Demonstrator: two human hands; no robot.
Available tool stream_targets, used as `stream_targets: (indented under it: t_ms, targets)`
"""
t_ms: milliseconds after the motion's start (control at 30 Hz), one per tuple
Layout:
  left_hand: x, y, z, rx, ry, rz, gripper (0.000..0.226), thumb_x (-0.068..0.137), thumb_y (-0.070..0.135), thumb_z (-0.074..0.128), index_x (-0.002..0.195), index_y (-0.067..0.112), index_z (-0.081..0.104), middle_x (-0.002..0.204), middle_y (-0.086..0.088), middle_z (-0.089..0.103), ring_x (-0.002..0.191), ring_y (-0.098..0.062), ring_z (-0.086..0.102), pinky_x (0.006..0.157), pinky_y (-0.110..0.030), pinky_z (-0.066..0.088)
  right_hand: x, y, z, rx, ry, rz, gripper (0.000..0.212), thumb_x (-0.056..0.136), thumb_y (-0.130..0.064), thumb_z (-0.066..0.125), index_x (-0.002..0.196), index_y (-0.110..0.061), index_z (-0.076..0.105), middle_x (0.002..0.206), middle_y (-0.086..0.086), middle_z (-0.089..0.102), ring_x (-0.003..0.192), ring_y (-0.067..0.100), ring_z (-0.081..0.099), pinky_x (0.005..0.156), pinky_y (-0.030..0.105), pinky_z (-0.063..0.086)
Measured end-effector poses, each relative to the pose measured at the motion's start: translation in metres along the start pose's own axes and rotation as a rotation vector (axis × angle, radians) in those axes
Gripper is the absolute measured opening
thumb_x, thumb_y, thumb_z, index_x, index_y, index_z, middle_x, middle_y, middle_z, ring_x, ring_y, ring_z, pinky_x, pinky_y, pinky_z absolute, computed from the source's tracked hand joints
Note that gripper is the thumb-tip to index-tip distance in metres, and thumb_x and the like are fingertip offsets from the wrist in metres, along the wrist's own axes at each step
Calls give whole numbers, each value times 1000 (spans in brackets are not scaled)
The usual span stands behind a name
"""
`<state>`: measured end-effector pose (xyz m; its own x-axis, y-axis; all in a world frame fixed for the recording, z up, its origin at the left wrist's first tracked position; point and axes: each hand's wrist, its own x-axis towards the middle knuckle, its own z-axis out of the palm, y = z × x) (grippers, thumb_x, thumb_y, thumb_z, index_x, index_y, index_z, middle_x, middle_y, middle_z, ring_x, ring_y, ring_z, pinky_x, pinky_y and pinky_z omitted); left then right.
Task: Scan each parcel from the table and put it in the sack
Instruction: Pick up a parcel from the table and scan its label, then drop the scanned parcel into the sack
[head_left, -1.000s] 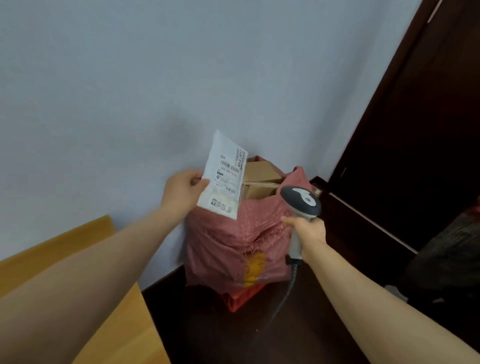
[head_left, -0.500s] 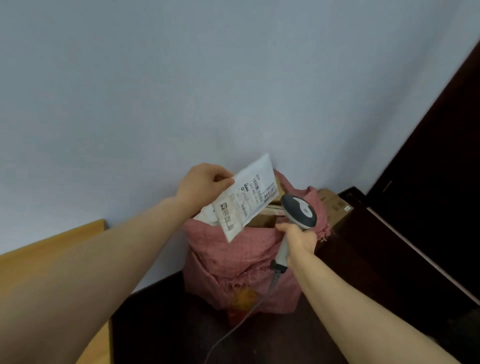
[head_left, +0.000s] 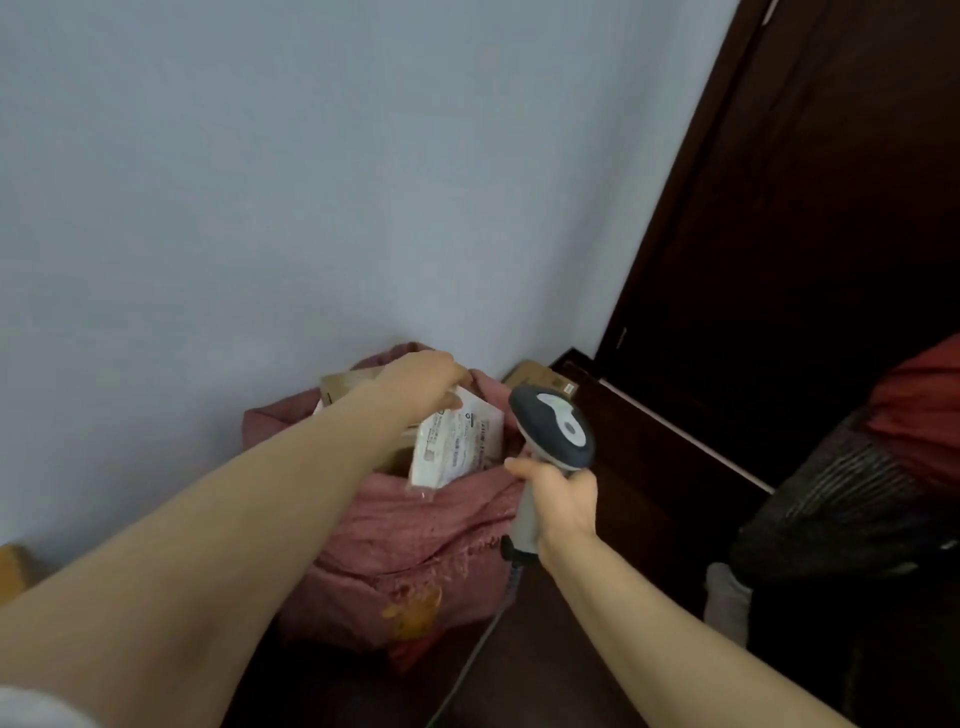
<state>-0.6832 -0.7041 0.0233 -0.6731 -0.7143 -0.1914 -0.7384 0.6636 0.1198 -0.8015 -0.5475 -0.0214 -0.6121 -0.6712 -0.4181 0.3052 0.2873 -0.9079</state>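
Head view: left hand pinches the top edge of the white parcel, which hangs in the mouth of the red sack, lower corner at the near rim, 6 o'clock; right hand wraps the scanner handle at the sack's 3 o'clock. Risk: sack looks full, 1 cardboard box at 11 o'clock; released here, the parcel may slide out over the rim.

White flat plastic parcel held at the mouth of the red woven sack.
The parcel is gripped at its upper edge by the left hand, label side up, beside a brown cardboard box in the sack. A grey handheld barcode scanner is gripped upright by the right hand, just right of the sack.
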Motion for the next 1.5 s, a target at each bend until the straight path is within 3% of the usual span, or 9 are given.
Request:
stream_targets:
  t_ms: [200, 333, 467, 767, 833, 900, 1000, 1167, 1500]
  targets:
    - [6, -13, 2, -305, 275, 0, 39, 89, 8, 63, 127, 13, 61, 127, -13, 55, 120, -28, 50, 101, -33, 35, -13, 5, 9, -8, 27, -36, 30, 68, 1, 80, 78, -21, 63, 82, -4, 68, 86, 19, 64, 78, 32, 49]
    - [-7, -10, 22, -171, 12, 12, 49, 87, 10, 51, 135, 20, 52, 142, -7, 48, 129, -26, 43, 100, -35, 35, -18, 3, 10, -11, 38, -26, 27, 70, 1, 80, 84, -16, 65, 84, -3, 67, 94, 22, 64, 89, 39, 52]
    - [-28, -12, 52, -162, -63, -135, 64, 97, 28, 40, 152, 36, 9, 162, -2, 5, 148, -27, 0, 118, -47, 1, -25, 2, 10, -18, 48, 28, 46, 70, -2, 81, 112, -4, 65, 104, 8, 69, 103, 27, 63, 97, 46, 50]
    - [-120, -14, 56, -225, 80, -312, 61, 92, 34, 48, 150, 27, 29, 153, -7, 34, 139, -31, 28, 114, -41, 25, -50, 11, -5, -28, -51, 66, 44, 71, -2, 81, 110, -6, 61, 107, 14, 68, 101, 31, 64, 96, 49, 51]
    - [-154, -5, 63, -251, 110, -365, 59, 93, 34, 50, 148, 23, 33, 147, -9, 42, 133, -30, 38, 109, -39, 33, -65, 22, -12, -45, -118, 65, 34, 73, 0, 78, 104, -2, 63, 92, 13, 71, 88, 26, 68, 89, 44, 55]
    - [-192, 8, 75, -290, 118, -450, 58, 92, 34, 52, 146, 20, 37, 143, -11, 45, 130, -30, 42, 106, -39, 37, -84, 39, -19, -39, -234, 93, 16, 77, 4, 74, 90, 1, 65, 66, 10, 71, 61, 18, 68, 67, 33, 59]
    - [-259, 29, 102, -307, 68, -594, 60, 92, 37, 50, 147, 20, 35, 144, -11, 42, 131, -31, 40, 107, -42, 36, -124, 72, -24, -47, -413, 164, 11, 81, 6, 69, 77, -3, 65, 59, 9, 68, 45, 14, 62, 47, 24, 52]
    - [-386, 43, 141, -298, -4, -839, 61, 93, 39, 50, 147, 19, 33, 143, -13, 44, 130, -34, 41, 104, -40, 39, -213, 137, -18, -191, -679, 268, 9, 82, 3, 69, 85, -5, 65, 67, 14, 66, 50, 16, 57, 52, 26, 49]
    - [-675, 48, 186, -355, 109, -1367, 66, 98, 42, 45, 153, 17, 19, 153, -5, 33, 137, -26, 35, 109, -40, 37, -439, 228, 60, -383, -1179, 323, 8, 85, 2, 68, 91, 0, 63, 58, 10, 63, 48, 18, 57, 46, 28, 46]
